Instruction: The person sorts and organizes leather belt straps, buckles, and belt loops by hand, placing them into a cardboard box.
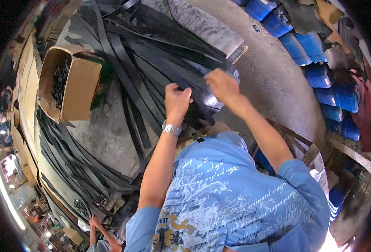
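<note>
My left hand (178, 102), with a metal watch (171, 128) at the wrist, is closed on a black strap at the near edge of the pile. To its right, my right hand (223, 86) is raised with the fingers curled, slightly blurred; whatever it may hold is hidden. Between and below the hands, a shiny dark surface (210, 101) catches the light. Long flat black straps (141, 63) fan out across the work table beyond my hands, overlapping one another.
An open cardboard box (82, 86) of small black pieces stands on the grey table (105, 134). More black straps (74, 161) hang at the left. Another person's hands (95, 222) show at lower left. Blue containers (324, 90) line the floor at right.
</note>
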{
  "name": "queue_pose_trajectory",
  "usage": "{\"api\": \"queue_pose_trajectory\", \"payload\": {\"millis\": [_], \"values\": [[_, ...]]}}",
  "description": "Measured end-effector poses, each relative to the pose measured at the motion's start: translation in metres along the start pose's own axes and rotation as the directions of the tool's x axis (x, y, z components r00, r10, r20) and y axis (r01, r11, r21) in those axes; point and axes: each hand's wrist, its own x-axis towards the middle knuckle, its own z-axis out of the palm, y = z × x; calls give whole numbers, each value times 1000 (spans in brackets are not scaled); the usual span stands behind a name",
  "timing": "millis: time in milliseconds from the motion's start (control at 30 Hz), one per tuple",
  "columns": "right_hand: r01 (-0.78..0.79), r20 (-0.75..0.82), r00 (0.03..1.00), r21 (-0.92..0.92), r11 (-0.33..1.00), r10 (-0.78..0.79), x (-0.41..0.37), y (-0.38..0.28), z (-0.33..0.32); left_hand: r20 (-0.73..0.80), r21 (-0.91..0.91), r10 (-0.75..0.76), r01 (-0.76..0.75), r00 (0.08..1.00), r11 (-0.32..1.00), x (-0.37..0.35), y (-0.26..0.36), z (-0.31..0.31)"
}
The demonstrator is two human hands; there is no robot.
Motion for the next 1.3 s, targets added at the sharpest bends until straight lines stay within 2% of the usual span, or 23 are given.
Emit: {"api": "queue_pose_trajectory", "payload": {"millis": [33, 67, 100, 133, 233, 267, 333, 367, 433, 467, 533, 633, 733, 767, 867, 900, 1000, 1100, 1200, 1233, 1300], "values": [[23, 118, 993, -63, 998, -15, -8, -16, -2, -31, 89, -1, 4, 1000, 996, -5, -1, -8], [121, 105, 988, -31, 992, -117, -19, -22, 9, -1, 173, -16, 16, 1000, 985, -13, 4, -17], [124, 91, 988, 14, 992, -125, -25, -30, 14, -104, 348, 237, -188, 966, 918, -16, 2, -16], [129, 76, 988, 58, 990, -134, -27, -36, 17, -156, 526, 487, -345, 860, 778, -18, 2, -13], [89, 161, 982, 59, 994, -98, -29, -48, 18, 111, 604, 750, -643, 652, 470, 3, 33, 2], [49, 226, 972, 64, 997, -63, -28, -47, 14, 174, 552, 735, -683, 655, 478, 9, 39, 11], [-36, 355, 935, 67, 997, 9, -31, -40, 1, 264, 633, 698, -666, 665, 395, 20, 30, 17], [-18, 126, 992, 193, 981, -7, -38, -32, -3, 292, 663, 676, -653, 677, 367, 22, 23, 14], [-179, 126, 979, 161, 971, 160, -36, -3, -17, 341, 721, 624, -621, 703, 306, 17, 17, 0], [-349, 134, 934, 128, 928, 332, -36, 9, -19, 363, 727, 631, -632, 686, 269, 16, 13, -8], [-352, 116, 930, 3, 936, 349, -39, 34, -18, 415, 730, 642, -657, 645, 188, 13, 8, -19], [-418, 40, 909, 97, 904, 416, -46, 45, 7, 408, 747, 621, -636, 669, 195, 11, 13, -13], [-513, 221, 856, 266, 816, 466, -41, 51, -14, 411, 741, 611, -638, 676, 208, 13, 13, -14], [-628, 300, 775, 257, 735, 556, -40, 52, -26, 412, 736, 614, -643, 674, 212, 13, 12, -14], [-654, 422, 756, 474, 589, 500, -41, 65, -40, 411, 739, 614, -641, 674, 208, 13, 10, -13], [-595, 387, 804, 501, 629, 452, -41, 63, -43, 409, 744, 616, -637, 674, 203, 14, 10, -12], [-610, 421, 790, 482, 628, 445, -37, 64, -42, 408, 744, 607, -634, 682, 212, 14, 10, -12], [-575, 371, 816, 448, 685, 443, -35, 62, -45, 412, 747, 602, -631, 685, 207, 13, 9, -12], [-612, 361, 778, 252, 750, 513, -28, 44, -62, 409, 747, 593, -628, 694, 220, 14, 9, -12], [-552, 296, 823, 220, 804, 484, -30, 44, -58, 402, 738, 653, -649, 642, 183, 13, 10, -11], [-561, 300, 818, 229, 795, 491, -33, 31, -70, 319, 692, 631, -629, 707, 355, 3, 16, -7]]}}
